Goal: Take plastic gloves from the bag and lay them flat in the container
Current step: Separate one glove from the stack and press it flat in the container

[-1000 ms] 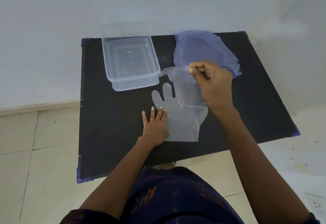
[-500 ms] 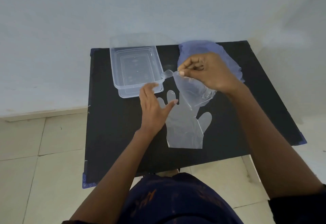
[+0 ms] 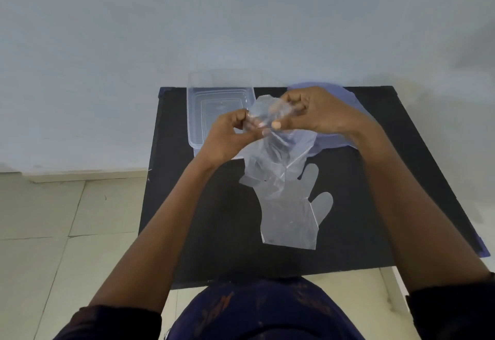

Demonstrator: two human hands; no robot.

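Both hands are working a crumpled glove (image 3: 273, 152) in the air above the counter (image 3: 203, 219). Left hand (image 3: 227, 136) and right hand (image 3: 318, 112) are each pinching its top edge, fingers (image 3: 276, 125) curled narrow on the film; the rest is hanging down, bunched and twisted. A second glove (image 3: 292, 216) is lying flat on the counter, just below the hanging one & possibly touching it. The container (image 3: 197, 114) is sitting at the far left of the counter, partly behind the left hand; it looks empty, though clear film inside would be hard to spot. The blue bag (image 3: 356, 104) is lying behind the right hand.

Assessment: the step in hand is opening out the held glove. Rec.: spread the pinch points apart along the cuff, let the film hang straight w/o pulling hard, as thin plastic likely clings & tears. Lower it fingertips-first into the container, then smooth it.
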